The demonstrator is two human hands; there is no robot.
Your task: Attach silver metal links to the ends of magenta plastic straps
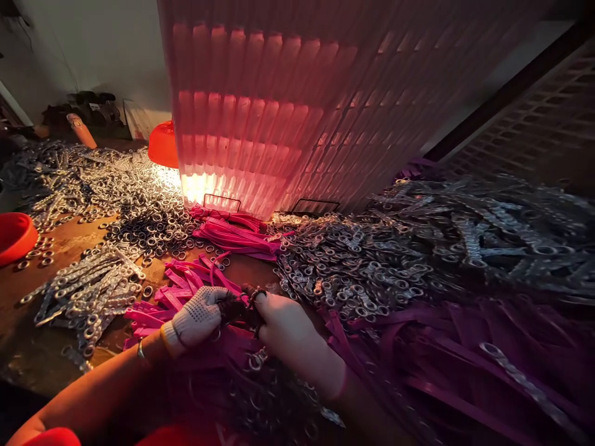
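My left hand point(198, 314), in a white dotted glove with darkened fingertips, is closed near the middle of the view. Facing it, my right hand point(290, 331), also gloved, has its fingers pinched close to the left ones. Whatever lies between the dark fingertips is too small and shadowed to name. Beneath and behind my left hand spreads a bunch of pink straps point(171, 294). Below my right hand is a shadowed heap of metal rings and links point(263, 396). Many wider purple-looking straps point(446, 359) lie to the right, with a single twisted metal strip point(525, 378) on top.
A translucent ribbed panel point(246, 111) stands upright behind the hands, beside a lit red lamp point(162, 145). Metal pieces point(88, 288) and dark rings point(153, 226) lie left; bigger metal heaps point(362, 263) lie right. A red bowl point(16, 238) is at the left edge.
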